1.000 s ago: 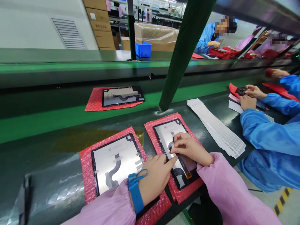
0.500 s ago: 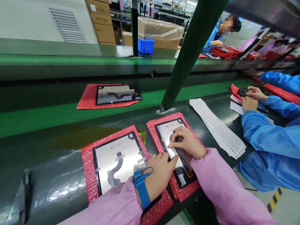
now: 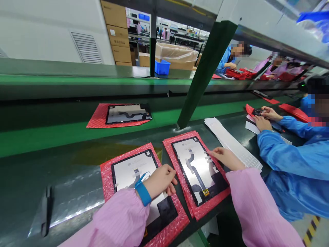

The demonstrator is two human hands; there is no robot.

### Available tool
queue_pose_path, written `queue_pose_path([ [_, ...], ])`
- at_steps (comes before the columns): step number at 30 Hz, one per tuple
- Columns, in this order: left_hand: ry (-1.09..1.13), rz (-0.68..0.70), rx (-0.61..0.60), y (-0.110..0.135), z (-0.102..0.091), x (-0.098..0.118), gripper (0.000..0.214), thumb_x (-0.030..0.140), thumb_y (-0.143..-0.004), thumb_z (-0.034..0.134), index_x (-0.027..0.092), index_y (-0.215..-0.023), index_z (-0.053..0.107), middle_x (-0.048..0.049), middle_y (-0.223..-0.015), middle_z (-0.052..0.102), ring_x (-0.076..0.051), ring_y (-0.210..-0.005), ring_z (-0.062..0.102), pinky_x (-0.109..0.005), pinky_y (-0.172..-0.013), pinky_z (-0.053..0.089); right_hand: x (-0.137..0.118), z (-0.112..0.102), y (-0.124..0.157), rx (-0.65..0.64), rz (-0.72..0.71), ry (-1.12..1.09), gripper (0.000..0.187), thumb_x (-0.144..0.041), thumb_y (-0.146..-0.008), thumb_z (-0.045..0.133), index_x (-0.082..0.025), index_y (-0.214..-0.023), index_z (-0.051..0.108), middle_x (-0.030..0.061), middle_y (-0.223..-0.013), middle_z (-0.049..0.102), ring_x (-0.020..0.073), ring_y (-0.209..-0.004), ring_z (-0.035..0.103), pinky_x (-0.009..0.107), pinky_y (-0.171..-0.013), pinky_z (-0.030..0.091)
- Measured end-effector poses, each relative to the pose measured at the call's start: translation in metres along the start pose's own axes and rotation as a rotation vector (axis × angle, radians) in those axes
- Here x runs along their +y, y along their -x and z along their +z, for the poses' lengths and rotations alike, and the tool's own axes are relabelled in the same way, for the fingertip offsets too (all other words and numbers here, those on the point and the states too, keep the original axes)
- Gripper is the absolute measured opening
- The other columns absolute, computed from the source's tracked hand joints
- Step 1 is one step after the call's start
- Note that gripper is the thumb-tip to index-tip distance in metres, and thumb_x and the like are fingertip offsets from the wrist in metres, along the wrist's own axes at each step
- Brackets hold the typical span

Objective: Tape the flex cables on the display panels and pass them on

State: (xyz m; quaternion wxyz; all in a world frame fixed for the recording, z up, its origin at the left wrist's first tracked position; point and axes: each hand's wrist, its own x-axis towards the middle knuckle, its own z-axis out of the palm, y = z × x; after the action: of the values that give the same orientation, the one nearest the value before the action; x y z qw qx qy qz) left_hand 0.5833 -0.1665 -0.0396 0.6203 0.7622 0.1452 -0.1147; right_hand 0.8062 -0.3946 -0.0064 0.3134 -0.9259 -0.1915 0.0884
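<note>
Dark green counter (image 3: 77,192) ran across the lower frame, with a bright green conveyor belt (image 3: 38,137) behind it and a slanted green post (image 3: 205,72) rising from the middle. At lower centre, two display panels lay face down, each on its own red bubble-wrap sheet (image 3: 169,230), side by side but apart. The left hand (image 3: 160,180), with a blue wrist strap (image 3: 142,193) above a pink sleeve, rested on the right edge of the left display panel (image 3: 128,168); its fingers (image 3: 171,171) were curled and pressed together, gripping nothing. The right hand (image 3: 226,157) lay at the right edge of the right display panel (image 3: 197,171), its fingers (image 3: 213,152) stretched out flat and close together, tips touching the panel's rim. A dark flex cable (image 3: 191,163) snaked down that panel's silver back. Just right of the hand sat a stack of white strips (image 3: 231,137). A third panel (image 3: 128,113) on red wrap rode the belt at upper centre-left. At right, a co-worker's blue sleeve (image 3: 282,154) leaned on the counter, that person's hands (image 3: 262,118) working over small red and white items. Cardboard boxes (image 3: 117,34) and a blue bin (image 3: 162,67) stood in the background.
</note>
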Motion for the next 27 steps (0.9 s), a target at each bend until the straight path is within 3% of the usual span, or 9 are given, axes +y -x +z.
queue_pose_path([
  [3,0.079,-0.038,-0.036,-0.018,0.004,-0.015,0.035,0.046,-0.103,0.049,0.014,-0.099,0.063,-0.0002,-0.077,0.066,-0.011,-0.055,0.062,-0.025,-0.051,0.052,-0.001,0.002,0.01,-0.049,-0.005,0.082,0.031,-0.047,-0.083,0.061,-0.023,-0.063,0.063,0.0012,-0.062,0.07,0.0204,-0.061,0.065,0.03,-0.06,0.045],
  [7,0.13,-0.029,0.004,-0.024,0.008,-0.022,0.029,0.041,-0.099,0.061,0.015,-0.112,0.065,-0.0042,-0.1,0.069,-0.015,-0.077,0.067,-0.033,-0.069,0.059,-0.013,0.007,0.021,0.022,-0.019,0.246,0.027,-0.04,-0.089,0.06,-0.024,-0.069,0.067,0.0025,-0.07,0.073,0.0218,-0.067,0.067,0.029,-0.058,0.04],
  [13,0.137,-0.011,0.153,0.006,0.002,-0.005,0.03,0.038,-0.098,0.061,0.021,-0.123,0.064,-0.0081,-0.13,0.063,-0.025,-0.107,0.065,-0.044,-0.09,0.057,-0.042,0.016,0.052,0.225,-0.079,0.535,0.028,-0.03,-0.1,0.047,-0.02,-0.078,0.062,0.0131,-0.086,0.069,0.0232,-0.065,0.062,0.032,-0.055,0.022],
  [16,0.111,-0.023,0.224,0.026,-0.009,0.008,0.032,0.038,-0.097,0.063,0.02,-0.124,0.063,-0.0079,-0.129,0.063,-0.027,-0.108,0.065,-0.045,-0.09,0.057,-0.058,0.01,0.066,0.304,-0.077,0.586,0.026,-0.036,-0.103,0.041,-0.021,-0.087,0.057,0.0088,-0.073,0.065,0.0216,-0.053,0.056,0.031,-0.052,0.02],
  [19,0.069,-0.049,0.291,0.056,-0.027,0.017,0.03,0.038,-0.098,0.063,0.018,-0.12,0.063,-0.0073,-0.117,0.067,-0.02,-0.093,0.068,-0.039,-0.08,0.059,-0.078,0.011,0.075,0.267,-0.126,0.397,0.019,-0.038,-0.101,0.042,-0.025,-0.089,0.05,0.0025,-0.062,0.06,0.0222,-0.05,0.056,0.03,-0.051,0.028],
  [21,0.035,-0.068,0.334,0.084,-0.039,0.018,0.026,0.041,-0.1,0.058,0.016,-0.103,0.064,-0.0006,-0.085,0.067,-0.014,-0.065,0.063,-0.028,-0.06,0.054,-0.095,0.025,0.082,0.19,-0.197,0.242,0.017,-0.038,-0.099,0.043,-0.027,-0.086,0.046,0.0016,-0.063,0.061,0.0228,-0.053,0.059,0.03,-0.053,0.034],
  [24,-0.022,-0.104,0.409,0.131,-0.053,0.006,0.034,0.043,-0.101,0.046,0.022,-0.074,0.05,0.0104,-0.047,0.042,-0.01,-0.035,0.041,-0.023,-0.041,0.034,-0.119,0.065,0.1,0.024,-0.243,0.14,0.021,-0.041,-0.098,0.04,-0.028,-0.082,0.045,0.0007,-0.06,0.059,0.023,-0.051,0.059,0.031,-0.051,0.037],
  [27,-0.085,-0.143,0.501,0.164,-0.057,-0.019,0.033,0.04,-0.093,0.05,0.026,-0.065,0.04,0.0089,-0.044,0.041,-0.014,-0.037,0.045,-0.026,-0.046,0.036,-0.136,0.105,0.12,-0.084,-0.215,0.165,0.026,-0.049,-0.097,0.044,-0.027,-0.085,0.053,0.0029,-0.063,0.062,0.0243,-0.052,0.06,0.033,-0.051,0.042],
])
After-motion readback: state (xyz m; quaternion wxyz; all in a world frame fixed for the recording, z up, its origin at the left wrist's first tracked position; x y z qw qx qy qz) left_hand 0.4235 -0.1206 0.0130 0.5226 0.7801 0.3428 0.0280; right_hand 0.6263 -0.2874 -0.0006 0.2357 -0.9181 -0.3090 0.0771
